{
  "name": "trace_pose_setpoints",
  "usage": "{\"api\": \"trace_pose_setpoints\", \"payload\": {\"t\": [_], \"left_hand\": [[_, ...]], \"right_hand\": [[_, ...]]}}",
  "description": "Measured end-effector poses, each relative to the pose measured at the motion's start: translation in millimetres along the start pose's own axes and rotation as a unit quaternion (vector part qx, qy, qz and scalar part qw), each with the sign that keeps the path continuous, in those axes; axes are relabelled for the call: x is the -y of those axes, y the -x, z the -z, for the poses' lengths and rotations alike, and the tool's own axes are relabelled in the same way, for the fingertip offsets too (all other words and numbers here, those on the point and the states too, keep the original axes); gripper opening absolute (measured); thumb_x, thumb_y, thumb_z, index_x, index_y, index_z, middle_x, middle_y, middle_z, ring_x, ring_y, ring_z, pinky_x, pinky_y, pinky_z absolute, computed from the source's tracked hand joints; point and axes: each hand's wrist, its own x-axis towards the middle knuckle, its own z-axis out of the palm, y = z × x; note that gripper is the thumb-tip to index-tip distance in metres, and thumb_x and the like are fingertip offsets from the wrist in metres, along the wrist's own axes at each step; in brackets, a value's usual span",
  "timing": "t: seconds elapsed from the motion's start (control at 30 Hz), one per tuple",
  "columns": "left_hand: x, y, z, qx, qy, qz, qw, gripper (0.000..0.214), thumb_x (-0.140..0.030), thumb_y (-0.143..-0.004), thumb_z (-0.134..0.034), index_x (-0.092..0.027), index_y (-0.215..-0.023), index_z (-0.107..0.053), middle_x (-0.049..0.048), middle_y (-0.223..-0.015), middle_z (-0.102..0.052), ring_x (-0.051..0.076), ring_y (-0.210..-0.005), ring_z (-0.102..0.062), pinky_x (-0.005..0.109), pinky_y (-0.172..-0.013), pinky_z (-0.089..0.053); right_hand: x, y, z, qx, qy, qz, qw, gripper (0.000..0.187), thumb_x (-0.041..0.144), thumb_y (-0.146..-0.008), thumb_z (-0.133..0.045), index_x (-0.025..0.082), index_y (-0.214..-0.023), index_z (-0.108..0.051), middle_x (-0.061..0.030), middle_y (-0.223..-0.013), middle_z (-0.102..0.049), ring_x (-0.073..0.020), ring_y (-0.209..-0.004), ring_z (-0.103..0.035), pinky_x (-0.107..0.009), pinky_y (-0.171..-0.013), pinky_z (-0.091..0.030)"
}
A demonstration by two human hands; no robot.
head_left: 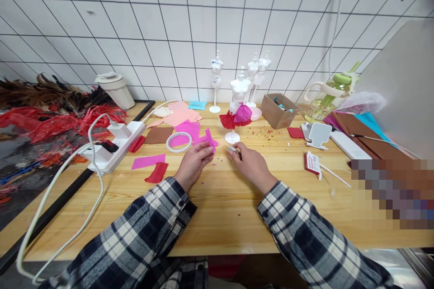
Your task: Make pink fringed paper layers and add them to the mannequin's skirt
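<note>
My left hand (195, 164) pinches a gathered piece of magenta crepe paper (210, 140) above the table. Across from it, my right hand (252, 165) is closed around small scissors (233, 149), whose metal tip points toward the paper; most of the tool is hidden by the fingers. Just behind both hands stands a white mini dress form (239, 86) on a round base, wearing a red pleated paper skirt (227, 120) with a magenta paper puff (243, 114) over it. Near my left hand lie a roll of white tape (178, 142) and a magenta strip (148, 161).
A white power strip (117, 149) with looping cables lies left, beside a white cup (115, 90). More dress forms (216, 76) stand by the tiled wall. To the right are a cardboard box (280, 110), a green-lidded bottle (327, 97) and a phone stand (318, 134).
</note>
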Motion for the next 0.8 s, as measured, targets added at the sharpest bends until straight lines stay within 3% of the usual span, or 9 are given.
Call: {"api": "trace_pose_setpoints", "payload": {"t": [0.1,0.17,0.23,0.33,0.43,0.6,0.67,0.8], "left_hand": [[1,2,-1.1,0.002,-0.013,-0.01,1.0,0.038,-0.024,-0.054,-0.089,-0.016,-0.083,-0.067,-0.0004,-0.077,-0.068,0.009,-0.071,-0.062,0.021,-0.07,-0.049],[2,3,-2.9,0.008,-0.037,-0.025,0.999,0.037,-0.027,-0.054,-0.089,-0.016,-0.082,-0.066,-0.0003,-0.076,-0.068,0.01,-0.071,-0.062,0.022,-0.07,-0.049],[5,5,-5.2,0.021,-0.082,-0.051,0.995,0.035,-0.03,-0.056,-0.088,-0.015,-0.079,-0.066,0.0001,-0.074,-0.068,0.01,-0.068,-0.061,0.022,-0.067,-0.048],[9,7,-9.1,0.04,-0.157,-0.103,0.981,0.032,-0.031,-0.057,-0.088,-0.015,-0.074,-0.066,-0.0003,-0.069,-0.066,0.011,-0.065,-0.059,0.023,-0.065,-0.046],[11,9,-12.0,0.06,-0.211,-0.134,0.966,0.032,-0.034,-0.057,-0.087,-0.015,-0.073,-0.067,0.0009,-0.071,-0.068,0.013,-0.068,-0.06,0.025,-0.069,-0.047],[8,12,-11.2,0.085,-0.253,-0.138,0.954,0.035,-0.045,-0.066,-0.08,-0.015,-0.08,-0.07,0.003,-0.079,-0.072,0.016,-0.073,-0.062,0.028,-0.073,-0.048],[6,11,-9.0,0.091,-0.273,-0.141,0.947,0.033,-0.046,-0.07,-0.077,-0.015,-0.081,-0.072,0.0026,-0.078,-0.071,0.015,-0.071,-0.061,0.027,-0.072,-0.047],[6,8,-5.4,0.102,-0.296,-0.148,0.938,0.033,-0.046,-0.074,-0.073,-0.015,-0.083,-0.073,0.0024,-0.075,-0.07,0.015,-0.068,-0.058,0.026,-0.068,-0.046]], "right_hand": [[-2,0,8,-0.061,0.085,0.014,0.994,0.025,0.036,-0.09,-0.055,0.022,-0.109,-0.065,-0.0135,-0.093,-0.067,-0.0279,-0.09,-0.06,-0.037,-0.077,-0.042],[1,1,9,-0.117,0.056,0.063,0.99,0.023,0.031,-0.089,-0.057,0.02,-0.106,-0.068,-0.015,-0.105,-0.066,-0.0289,-0.103,-0.057,-0.039,-0.086,-0.042],[8,3,6,-0.134,-0.035,0.103,0.985,0.025,0.034,-0.09,-0.056,0.019,-0.105,-0.069,-0.0132,-0.105,-0.065,-0.0256,-0.099,-0.058,-0.036,-0.086,-0.045],[18,7,-3,-0.09,-0.149,0.116,0.978,0.032,0.042,-0.086,-0.061,0.017,-0.106,-0.068,-0.0085,-0.093,-0.066,-0.0198,-0.082,-0.06,-0.032,-0.077,-0.048],[20,7,-12,-0.064,-0.212,0.089,0.971,0.033,0.041,-0.08,-0.067,0.017,-0.103,-0.069,-0.0069,-0.092,-0.069,-0.0179,-0.077,-0.06,-0.031,-0.074,-0.049],[9,-3,-16,0.008,-0.379,0.043,0.924,0.022,0.035,-0.076,-0.066,0.018,-0.089,-0.071,-0.0044,-0.083,-0.073,-0.0169,-0.073,-0.065,-0.029,-0.071,-0.052],[5,-6,-16,0.014,-0.397,0.042,0.917,0.021,0.032,-0.076,-0.064,0.017,-0.088,-0.072,-0.0041,-0.083,-0.074,-0.0167,-0.072,-0.066,-0.029,-0.07,-0.052],[4,-6,-16,-0.016,-0.364,0.045,0.93,0.021,0.03,-0.077,-0.063,0.016,-0.088,-0.074,-0.0048,-0.083,-0.075,-0.0169,-0.071,-0.066,-0.029,-0.069,-0.051]]}}
